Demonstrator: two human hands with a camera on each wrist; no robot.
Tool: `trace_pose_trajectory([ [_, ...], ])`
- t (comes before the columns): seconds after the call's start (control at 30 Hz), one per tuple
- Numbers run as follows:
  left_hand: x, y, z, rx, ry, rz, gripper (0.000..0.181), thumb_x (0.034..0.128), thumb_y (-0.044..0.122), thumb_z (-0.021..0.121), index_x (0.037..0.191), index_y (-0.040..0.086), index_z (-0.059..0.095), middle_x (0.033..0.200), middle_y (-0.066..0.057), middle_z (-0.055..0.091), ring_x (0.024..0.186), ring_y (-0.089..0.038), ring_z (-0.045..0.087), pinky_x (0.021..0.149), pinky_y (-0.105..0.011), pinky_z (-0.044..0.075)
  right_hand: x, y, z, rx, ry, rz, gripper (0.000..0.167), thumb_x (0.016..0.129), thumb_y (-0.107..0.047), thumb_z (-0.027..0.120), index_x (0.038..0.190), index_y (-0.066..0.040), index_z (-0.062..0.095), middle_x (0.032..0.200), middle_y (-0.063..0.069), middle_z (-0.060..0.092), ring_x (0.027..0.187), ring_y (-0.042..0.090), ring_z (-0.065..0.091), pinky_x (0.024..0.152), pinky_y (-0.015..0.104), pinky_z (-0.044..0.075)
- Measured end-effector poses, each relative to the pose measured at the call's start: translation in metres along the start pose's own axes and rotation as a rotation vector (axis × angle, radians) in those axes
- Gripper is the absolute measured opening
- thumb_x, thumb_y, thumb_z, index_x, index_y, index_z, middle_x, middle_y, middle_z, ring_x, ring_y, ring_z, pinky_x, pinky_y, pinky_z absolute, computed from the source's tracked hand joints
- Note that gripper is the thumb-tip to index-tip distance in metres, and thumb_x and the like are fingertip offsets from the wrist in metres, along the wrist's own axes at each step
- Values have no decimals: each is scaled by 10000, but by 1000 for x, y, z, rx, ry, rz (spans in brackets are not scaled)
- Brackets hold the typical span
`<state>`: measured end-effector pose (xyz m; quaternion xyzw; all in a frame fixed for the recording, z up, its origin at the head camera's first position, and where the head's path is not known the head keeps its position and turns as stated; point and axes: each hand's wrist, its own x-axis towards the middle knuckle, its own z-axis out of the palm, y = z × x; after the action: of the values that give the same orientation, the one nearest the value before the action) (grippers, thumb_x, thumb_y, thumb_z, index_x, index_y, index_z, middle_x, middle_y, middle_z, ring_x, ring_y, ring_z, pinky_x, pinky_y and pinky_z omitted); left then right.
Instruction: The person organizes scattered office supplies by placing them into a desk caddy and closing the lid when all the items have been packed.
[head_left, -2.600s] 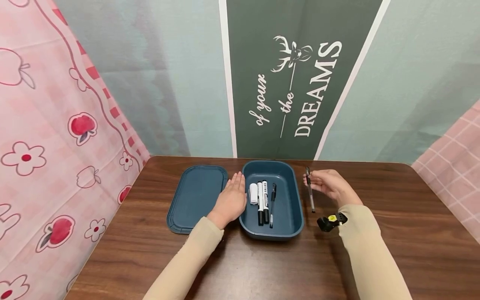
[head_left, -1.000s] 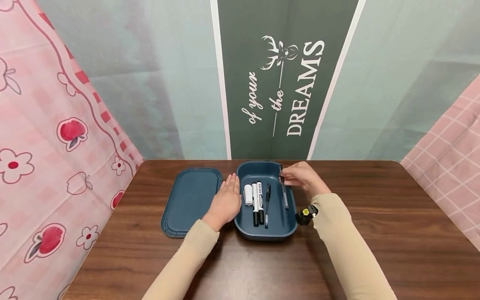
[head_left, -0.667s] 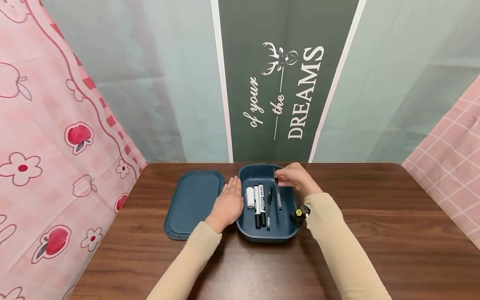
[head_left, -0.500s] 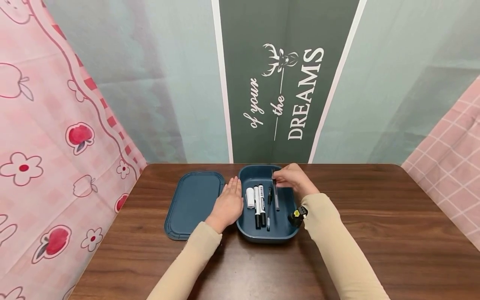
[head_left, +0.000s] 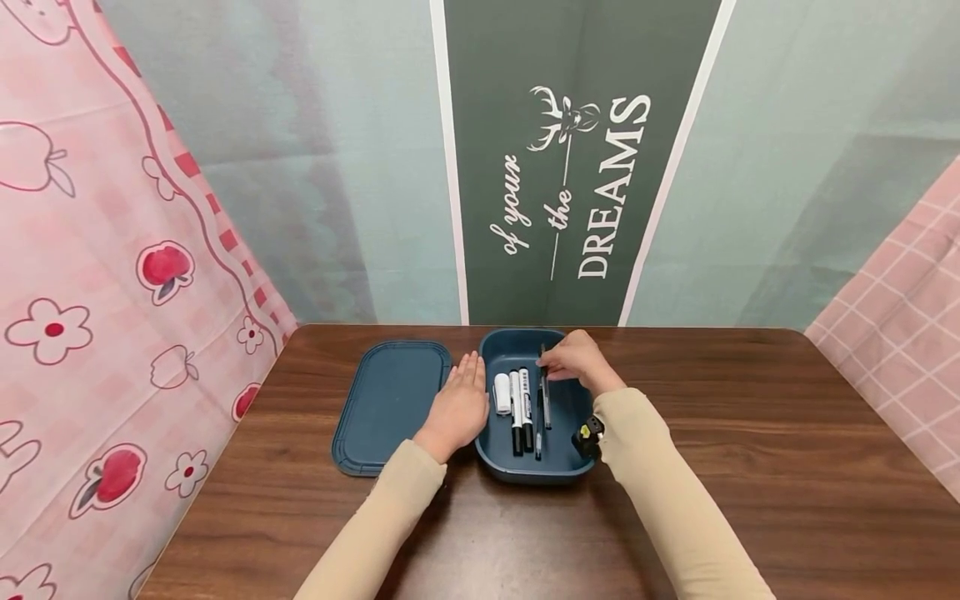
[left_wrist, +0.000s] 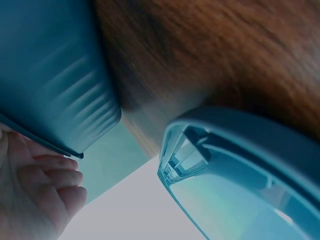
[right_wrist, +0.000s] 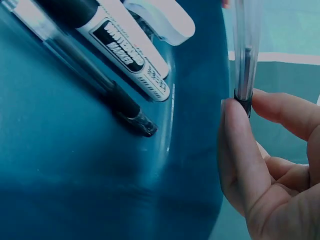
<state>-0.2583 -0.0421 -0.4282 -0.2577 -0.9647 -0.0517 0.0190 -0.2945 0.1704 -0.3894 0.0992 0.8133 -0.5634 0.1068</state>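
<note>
My right hand (head_left: 573,360) pinches a clear-barrelled pen (right_wrist: 245,55) by its dark grip, holding it over the blue box (head_left: 581,400). Inside the box lie two whiteboard markers (right_wrist: 127,50), side by side with black caps. A second clear pen (right_wrist: 95,75) rests beside them, partly hidden in the head view by the held one. At the left of the row is a small white object (head_left: 502,393), perhaps correction tape. My left hand (head_left: 459,408) lies along the box's left wall with fingers straight, touching the rim.
The blue lid (head_left: 390,408) lies on the wooden table (head_left: 480,533) left of the box. A green curtain (head_left: 360,167) hangs behind the table edge, and pink cloth (head_left: 112,333) hangs at the left. A small camera is strapped to the right wrist.
My right hand has carried the pen leftward from outside the box to over it, beside the other pen. The left hand stays against the box.
</note>
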Motion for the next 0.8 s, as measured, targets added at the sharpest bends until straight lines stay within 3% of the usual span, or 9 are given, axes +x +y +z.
trace_pose_trajectory([
  [0.23, 1, -1, 2, 2, -10, -11, 540, 1009, 212, 414, 1444, -76, 274, 1515, -209, 231, 1409, -300, 196, 1127, -377, 209, 3, 5, 15, -109, 30, -29, 136, 765, 36, 704, 658, 49, 621, 623, 86, 594, 500, 118, 595, 579, 309, 562],
  [0.5, 2, -1, 3, 6, 13, 3, 537, 1006, 207, 431, 1436, -81, 290, 1509, -213, 244, 1405, -305, 209, 1124, -383, 217, 7, 12, 23, -328, 80, -42, 170, 742, 3, 725, 628, 11, 599, 592, 106, 606, 502, 159, 623, 568, 311, 560],
  [0.8, 2, -3, 6, -2, -4, -1, 540, 1009, 207, 417, 1443, -80, 273, 1514, -214, 231, 1409, -303, 196, 1126, -383, 209, 8, 17, 30, -473, 72, -32, 237, 755, -38, 717, 576, -39, 560, 569, 106, 623, 483, 151, 630, 573, 307, 549],
])
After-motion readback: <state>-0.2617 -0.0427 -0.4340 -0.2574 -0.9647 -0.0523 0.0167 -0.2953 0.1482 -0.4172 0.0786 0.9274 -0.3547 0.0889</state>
